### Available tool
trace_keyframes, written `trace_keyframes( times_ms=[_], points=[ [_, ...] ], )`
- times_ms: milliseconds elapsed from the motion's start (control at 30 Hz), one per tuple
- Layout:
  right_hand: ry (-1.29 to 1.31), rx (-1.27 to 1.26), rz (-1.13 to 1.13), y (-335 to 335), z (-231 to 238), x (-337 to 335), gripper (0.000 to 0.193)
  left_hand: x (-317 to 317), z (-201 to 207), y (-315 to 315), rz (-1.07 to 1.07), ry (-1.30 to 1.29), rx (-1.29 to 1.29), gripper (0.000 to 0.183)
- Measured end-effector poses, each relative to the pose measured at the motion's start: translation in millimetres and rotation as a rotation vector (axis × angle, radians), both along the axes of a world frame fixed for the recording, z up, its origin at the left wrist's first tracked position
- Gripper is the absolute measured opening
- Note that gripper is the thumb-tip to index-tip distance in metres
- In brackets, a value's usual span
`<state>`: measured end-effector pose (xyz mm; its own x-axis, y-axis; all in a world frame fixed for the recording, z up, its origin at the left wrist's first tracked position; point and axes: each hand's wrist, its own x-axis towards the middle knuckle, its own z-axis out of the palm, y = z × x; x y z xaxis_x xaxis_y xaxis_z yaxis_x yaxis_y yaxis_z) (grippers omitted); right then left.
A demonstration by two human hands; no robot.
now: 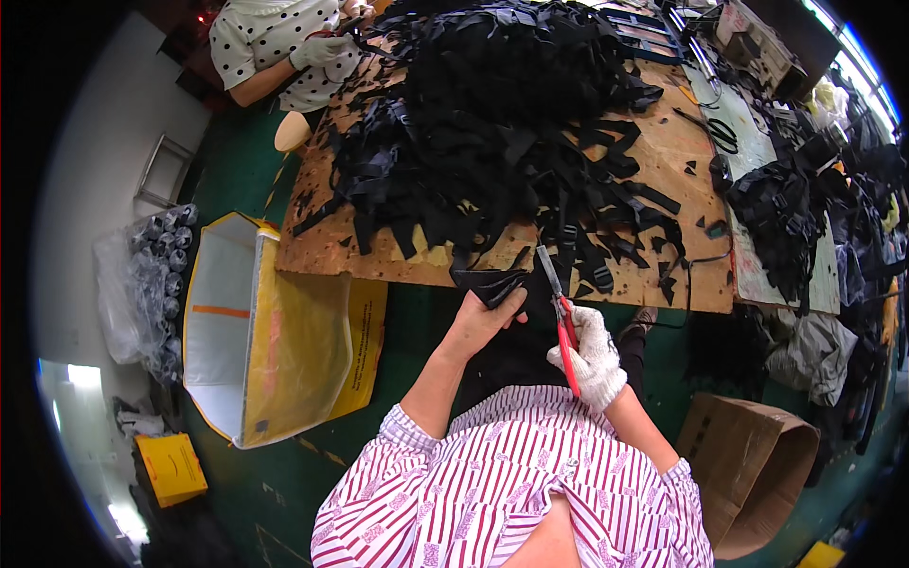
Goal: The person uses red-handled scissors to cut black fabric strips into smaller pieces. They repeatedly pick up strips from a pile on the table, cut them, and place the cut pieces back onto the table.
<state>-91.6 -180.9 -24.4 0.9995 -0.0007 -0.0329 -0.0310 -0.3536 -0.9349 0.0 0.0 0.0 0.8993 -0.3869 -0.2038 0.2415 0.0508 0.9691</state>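
Note:
My bare left hand (478,327) is closed on a folded piece of black webbing strap (494,285) at the near edge of the wooden table (701,292). My right hand (595,362), in a white knit glove, grips red-handled scissors (566,327). Their metal blades point up and away, just right of the strap, and look closed or nearly so. Beyond both hands spreads a large heap of black straps (511,85), some with plastic buckles. Small black offcuts lie scattered on the wood to the right.
A yellow-sided bin (294,350) stands left below the table. An open cardboard box (748,469) is on the floor at right. Across at upper left, a co-worker in a dotted top (270,57) handles black straps with gloved hands. Black-handled scissors (723,135) lie near the right-hand side table.

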Motion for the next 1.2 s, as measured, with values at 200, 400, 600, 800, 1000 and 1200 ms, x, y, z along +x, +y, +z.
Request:
trace_keyframes(
  times_ms=[200,400,600,800,1000,1200],
  points=[
    [0.39,0.467,-0.208,6,19,2,0.052,1,1,5,0.083,0.071,-0.011,0.014],
    [0.17,0.478,-0.276,3,14,14,0.052,-11,-5,-4,-0.056,0.033,-0.084,0.018],
    [0.046,0.335,-0.275,-1,7,26,0.053,-8,5,-4,-0.028,-0.181,-0.057,0.016],
    [0.132,0.262,-0.256,-12,22,35,0.059,-5,34,22,-0.572,-0.245,0.207,0.028],
    [0.091,0.292,-0.047,-5,21,29,0.057,2,25,0,-0.435,-0.45,0.335,0.05],
    [0.099,0.218,0.047,-6,19,25,0.058,2,7,1,-0.507,-0.575,0.489,0.058]
  ],
)
